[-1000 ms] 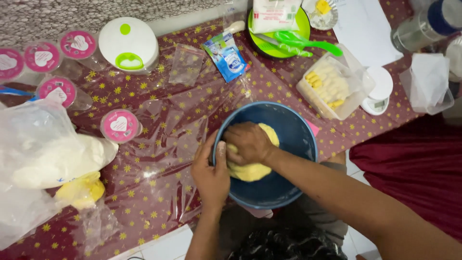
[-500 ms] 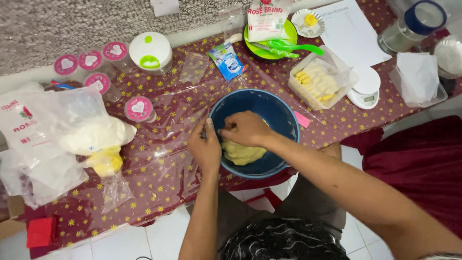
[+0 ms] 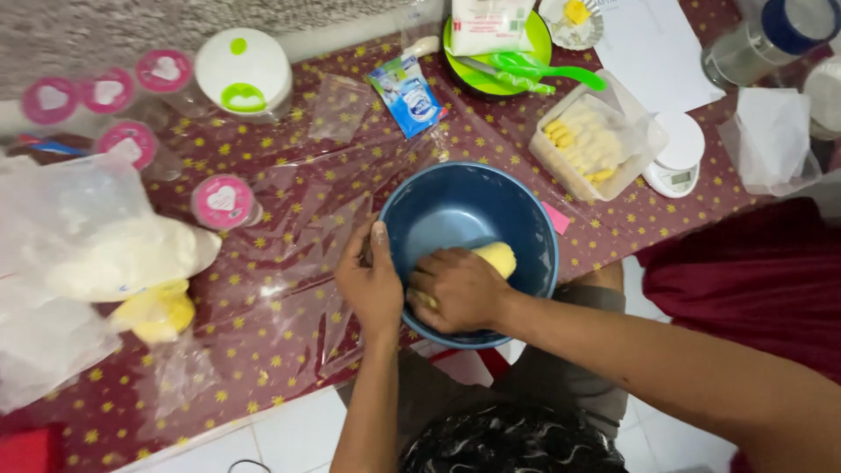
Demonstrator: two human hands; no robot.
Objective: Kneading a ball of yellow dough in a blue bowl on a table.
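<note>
You have one blue bowl (image 3: 455,206), five pink-lidded jars (image 3: 221,201) (heart labels), and one white scale (image 3: 676,158).

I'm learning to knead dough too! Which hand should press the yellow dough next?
Probably the right hand: it already lies on the yellow dough inside the blue bowl. The left hand grips the bowl's rim, steadying it.

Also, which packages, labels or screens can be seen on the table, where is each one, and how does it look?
Blue and white sachet: flat, behind the blue bowl.
White pouch: on the green plate, red marks.
Round pink lid labels: white hearts, far left.
Kitchen scale: white, round, small grey screen, right.
Clear flour bag: left edge.
</note>
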